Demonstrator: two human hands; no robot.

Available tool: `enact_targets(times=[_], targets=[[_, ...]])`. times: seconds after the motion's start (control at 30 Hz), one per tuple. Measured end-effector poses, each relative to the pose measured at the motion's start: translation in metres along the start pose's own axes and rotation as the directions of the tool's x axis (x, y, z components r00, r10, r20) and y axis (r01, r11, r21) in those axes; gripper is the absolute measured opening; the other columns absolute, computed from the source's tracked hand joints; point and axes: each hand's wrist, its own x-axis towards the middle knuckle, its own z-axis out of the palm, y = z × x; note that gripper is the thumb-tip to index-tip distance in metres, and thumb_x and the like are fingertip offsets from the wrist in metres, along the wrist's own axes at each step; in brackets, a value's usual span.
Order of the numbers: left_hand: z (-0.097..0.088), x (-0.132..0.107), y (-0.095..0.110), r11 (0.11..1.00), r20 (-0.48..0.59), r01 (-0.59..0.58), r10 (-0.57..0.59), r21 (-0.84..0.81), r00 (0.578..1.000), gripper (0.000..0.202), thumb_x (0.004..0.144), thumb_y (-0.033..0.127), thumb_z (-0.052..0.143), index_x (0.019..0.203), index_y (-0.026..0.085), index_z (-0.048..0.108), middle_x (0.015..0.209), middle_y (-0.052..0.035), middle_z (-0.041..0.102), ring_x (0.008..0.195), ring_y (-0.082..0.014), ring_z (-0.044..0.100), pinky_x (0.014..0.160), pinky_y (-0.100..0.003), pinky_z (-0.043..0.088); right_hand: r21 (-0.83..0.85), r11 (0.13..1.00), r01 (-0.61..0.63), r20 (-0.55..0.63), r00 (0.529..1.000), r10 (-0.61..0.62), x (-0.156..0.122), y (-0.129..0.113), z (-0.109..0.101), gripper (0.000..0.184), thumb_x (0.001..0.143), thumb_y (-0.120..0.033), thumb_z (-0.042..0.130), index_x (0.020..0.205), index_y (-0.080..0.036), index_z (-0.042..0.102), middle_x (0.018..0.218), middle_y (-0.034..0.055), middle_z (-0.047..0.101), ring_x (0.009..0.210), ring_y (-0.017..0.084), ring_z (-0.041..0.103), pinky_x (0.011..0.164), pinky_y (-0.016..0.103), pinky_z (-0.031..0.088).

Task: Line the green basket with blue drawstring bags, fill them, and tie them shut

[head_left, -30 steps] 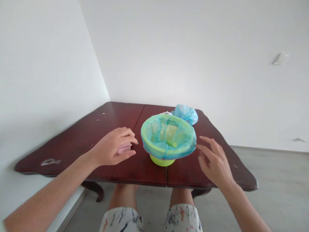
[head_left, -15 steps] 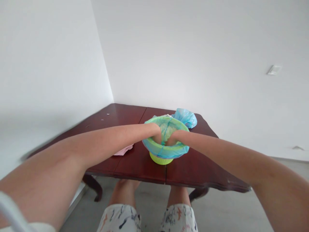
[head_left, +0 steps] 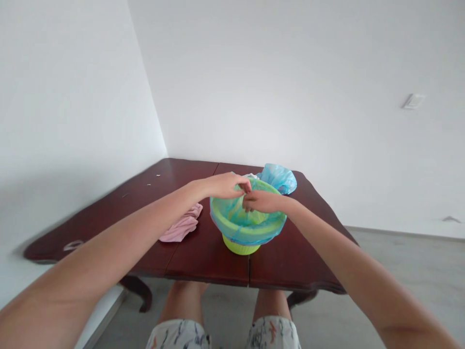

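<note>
1. The left hand (head_left: 227, 186) and the right hand (head_left: 265, 202) come in from opposite sides and meet over a round, lime-green plastic basket (head_left: 241, 245).
2. The left fingers (head_left: 241, 185) curl downward, and the right fingers (head_left: 252, 202) stretch across to them, with the tips touching or nearly so. Both sets look partly closed, but I cannot tell whether they have hold of anything.
3. The basket stands upright directly below the fingers. Its wide, circular mouth gives it no long axis, and neither hand is clearly nearer to it.
4. A thin, crinkled, translucent blue plastic bag (head_left: 247, 237) lines the basket and folds over its rim, with a puffed fold beyond the fingers.
5. Left of the fingers, a crumpled, soft pink cloth (head_left: 180, 225) lies on a polished, dark reddish-brown wooden table (head_left: 203, 264).
</note>
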Motion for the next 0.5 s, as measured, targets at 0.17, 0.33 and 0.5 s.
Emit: enact_targets(times=[0.17, 0.33, 0.5], targets=[[0.014, -0.042, -0.04, 0.955, -0.228, 0.086, -0.154, -0.284, 0.961, 0.065, 0.112, 0.07, 0.069, 0.159, 0.026, 0.074, 0.181, -0.0137, 0.063, 0.169, -0.0358, 0.057, 0.146, -0.051, 0.038, -0.173, 0.985, -0.004, -0.228, 0.973, -0.036, -0.025, 0.038, -0.001, 0.028, 0.115, -0.044, 0.066, 0.124, -0.026, 0.086, 0.153, 0.0149, 0.083, 0.149, 0.041, 0.075, 0.136, 0.067, 0.05], [0.077, -0.047, -0.058, 0.667, -0.337, 0.05, -0.438, -0.743, 0.833, 0.097, 0.107, 0.094, 0.057, 0.179, 0.029, 0.055, 0.182, -0.0154, 0.061, 0.166, -0.0392, 0.061, 0.138, -0.057, 0.051, 0.157, 0.98, 0.125, -0.615, 0.788, -0.002, -0.042, 0.043, 0.012, 0.025, 0.115, -0.046, 0.064, 0.109, -0.028, 0.081, 0.148, 0.012, 0.086, 0.144, 0.036, 0.079, 0.131, 0.058, 0.056], [0.107, -0.043, -0.065, 0.499, -0.282, 0.029, -0.536, -0.866, 0.796, 0.123, 0.101, 0.11, 0.011, 0.176, 0.024, 0.058, 0.154, -0.0228, 0.08, 0.15, -0.0461, 0.073, 0.123, -0.067, 0.061, 0.448, 0.847, 0.286, -0.815, 0.52, 0.256, -0.025, 0.095, 0.018, 0.035, 0.116, -0.058, 0.056, 0.118, -0.028, 0.074, 0.152, 0.0154, 0.083, 0.143, 0.034, 0.079, 0.125, 0.055, 0.06]])
